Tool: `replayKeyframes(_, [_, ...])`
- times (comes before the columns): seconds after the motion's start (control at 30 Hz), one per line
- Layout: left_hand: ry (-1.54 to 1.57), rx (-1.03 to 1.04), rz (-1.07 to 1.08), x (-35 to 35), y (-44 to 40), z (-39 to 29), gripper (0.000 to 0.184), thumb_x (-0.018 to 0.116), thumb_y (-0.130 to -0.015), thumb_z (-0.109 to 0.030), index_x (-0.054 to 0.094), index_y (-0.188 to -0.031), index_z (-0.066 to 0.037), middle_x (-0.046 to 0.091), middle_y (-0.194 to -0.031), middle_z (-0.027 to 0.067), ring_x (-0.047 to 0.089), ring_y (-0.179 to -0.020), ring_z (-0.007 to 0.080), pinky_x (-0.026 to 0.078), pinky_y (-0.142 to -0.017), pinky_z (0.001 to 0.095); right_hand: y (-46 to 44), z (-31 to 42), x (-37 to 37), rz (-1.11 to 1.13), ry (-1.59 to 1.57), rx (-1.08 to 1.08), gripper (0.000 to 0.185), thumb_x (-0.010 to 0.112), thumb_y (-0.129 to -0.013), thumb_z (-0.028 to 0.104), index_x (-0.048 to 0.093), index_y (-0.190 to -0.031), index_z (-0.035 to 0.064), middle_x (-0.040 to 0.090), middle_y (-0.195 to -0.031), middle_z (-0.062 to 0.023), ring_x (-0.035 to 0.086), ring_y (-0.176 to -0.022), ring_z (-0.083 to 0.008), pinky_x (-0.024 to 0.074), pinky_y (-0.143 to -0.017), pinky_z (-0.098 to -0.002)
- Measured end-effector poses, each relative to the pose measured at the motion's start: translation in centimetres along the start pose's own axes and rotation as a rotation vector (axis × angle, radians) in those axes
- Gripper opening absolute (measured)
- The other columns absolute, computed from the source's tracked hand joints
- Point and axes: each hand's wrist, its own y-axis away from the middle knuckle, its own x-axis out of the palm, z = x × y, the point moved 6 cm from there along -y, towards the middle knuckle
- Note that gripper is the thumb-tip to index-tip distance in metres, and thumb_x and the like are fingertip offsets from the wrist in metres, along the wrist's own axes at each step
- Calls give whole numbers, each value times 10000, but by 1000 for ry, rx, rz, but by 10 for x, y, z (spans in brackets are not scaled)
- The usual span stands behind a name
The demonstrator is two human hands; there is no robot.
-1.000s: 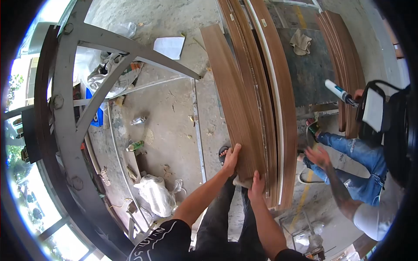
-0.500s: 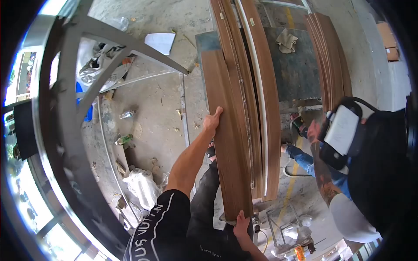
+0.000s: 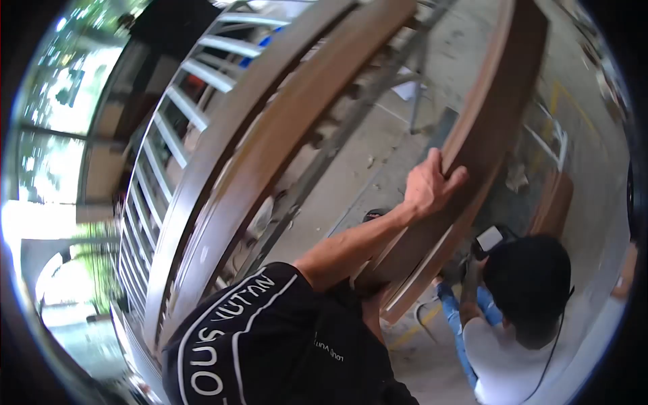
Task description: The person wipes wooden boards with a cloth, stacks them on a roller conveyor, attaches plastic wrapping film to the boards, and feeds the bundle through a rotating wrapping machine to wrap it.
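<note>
A long brown board [image 3: 496, 101] is raised at a slant in front of me, its far end near the top right. My left hand [image 3: 432, 183] grips its left edge around the middle, thumb on the face. Of my right hand only the wrist area shows near the board's lower end; the fingers are hidden behind the board and my body. Beneath the held board lie other brown boards, one with a pale strip [image 3: 432, 260] along it.
At the left, two long brown boards [image 3: 297, 101] lie along a rack with pale metal slats [image 3: 182, 125]. A co-worker in a white shirt [image 3: 516, 361] crouches at the lower right, beside another board stack [image 3: 555, 206]. A cloth [image 3: 517, 181] lies on a dark sheet.
The held board has been lifted off the stack and tilted, with my left hand still on it. My view has swung left, bringing the slatted rack into sight.
</note>
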Motion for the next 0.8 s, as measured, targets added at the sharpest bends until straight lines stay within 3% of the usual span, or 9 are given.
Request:
replayKeyframes(0.1, [143, 109, -76, -96, 48, -42, 505, 648, -796, -446, 411, -890, -10, 570, -759, 251, 557, -742, 454, 433, -656, 465, -12, 88, -40, 119, -67, -89, 631, 458, -930, 458, 286, -1407, 82, 367, -1397, -117, 313, -1287, -225, 288, -1056, -357])
replayKeyframes(0.2, [209, 209, -245, -183, 117, -56, 490, 663, -793, -416, 420, -917, -9, 565, -747, 236, 563, -708, 421, 436, -644, 449, -26, 85, -57, 249, -175, -157, 633, 463, -926, 463, 292, -1399, 78, 367, -1392, -120, 327, -1277, -233, 293, -1053, -373])
replayKeyframes(0.37, [711, 250, -534, -304, 222, -27, 384, 673, -800, -178, 453, -1082, -36, 603, -743, 67, 551, -656, 106, 467, -616, 277, -80, 95, -84, 415, -346, -184, 637, 471, -919, 470, 303, -1385, 71, 368, -1385, -125, 352, -1259, -246, 303, -1047, -398])
replayKeyframes(0.43, [705, 247, -627, -352, 258, -6, 246, 635, -815, -149, 510, -997, -39, 561, -708, -6, 491, -639, 37, 426, -591, 219, -107, 117, -80, 488, -413, -179, 638, 474, -916, 473, 307, -1380, 68, 368, -1381, -127, 362, -1252, -251, 306, -1045, -408])
replayKeyframes(0.57, [649, -60, -741, -399, 322, 64, 114, 548, -818, -97, 555, -743, -12, 506, -651, -34, 475, -652, 41, 382, -571, 200, -167, 174, -65, 615, -519, -119, 642, 481, -910, 479, 315, -1369, 62, 369, -1375, -131, 381, -1237, -261, 314, -1040, -428])
replayKeyframes(0.7, [1107, 44, -951, -395, 383, 116, 150, 530, -797, -93, 569, -903, 5, 554, -794, 20, 517, -720, 99, 433, -630, 234, -153, 252, -77, 685, -484, 34, 644, 485, -906, 484, 322, -1361, 58, 370, -1370, -134, 396, -1227, -269, 319, -1037, -443])
replayKeyframes(0.73, [1203, 18, -908, -388, 402, 126, 314, 557, -834, -172, 532, -1087, 12, 581, -988, 82, 567, -876, 158, 475, -763, 285, -147, 274, -182, 654, -309, -93, 657, 473, -898, 513, 350, -1348, 50, 384, -1346, -149, 398, -1221, -282, 324, -1030, -453])
replayKeyframes(0.77, [1200, 14, -939, -388, 415, 130, 314, 557, -834, -172, 532, -1087, 12, 581, -988, 82, 567, -876, 158, 475, -763, 285, -225, 351, -103, 625, -157, -231, 674, 461, -889, 541, 378, -1335, 42, 398, -1322, -164, 401, -1216, -296, 329, -1023, -462])
replayKeyframes(0.8, [1199, 60, -978, -388, 426, 129, 410, 583, -846, -236, 490, -1160, 10, 565, -1075, 101, 559, -965, 185, 467, -830, 313, -174, 401, -65, 595, -12, -374, 695, 448, -881, 570, 406, -1322, 35, 412, -1298, -179, 403, -1211, -309, 334, -1016, -472])
